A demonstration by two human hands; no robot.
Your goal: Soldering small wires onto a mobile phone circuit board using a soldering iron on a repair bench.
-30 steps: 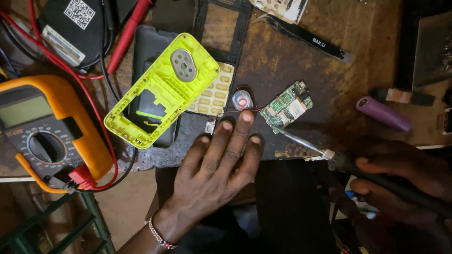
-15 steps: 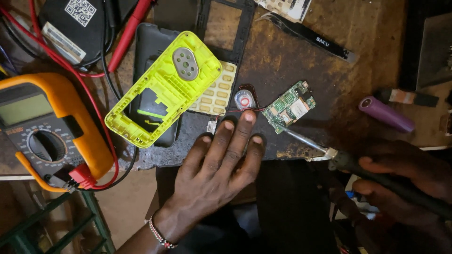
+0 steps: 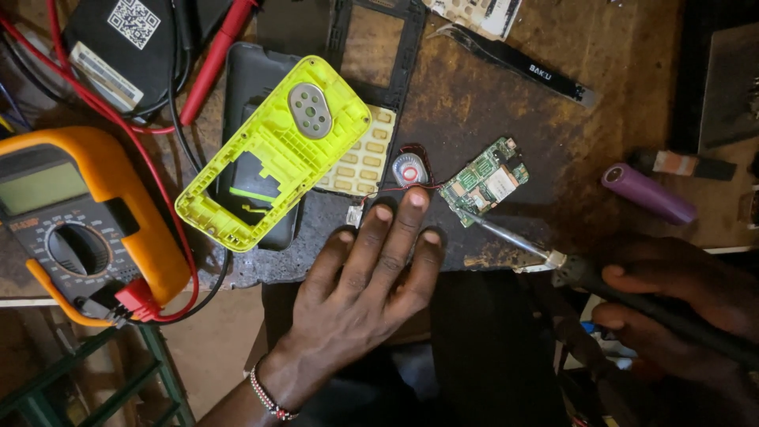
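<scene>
My left hand (image 3: 368,273) lies flat on the workbench with fingers spread, its middle fingertip pressing thin red wires beside a small round speaker (image 3: 409,168). My right hand (image 3: 676,304) grips a soldering iron (image 3: 553,257) whose metal tip touches the lower edge of a small green circuit board (image 3: 486,180). A lime-yellow phone housing (image 3: 273,154) lies tilted just left of my left hand, over a dark back cover and a pale keypad (image 3: 365,158).
An orange multimeter (image 3: 75,225) with red and black leads sits at the left. Black tweezers (image 3: 518,63) lie at the top, a purple cylindrical cell (image 3: 648,194) at the right. A dark phone frame (image 3: 379,47) lies above the keypad.
</scene>
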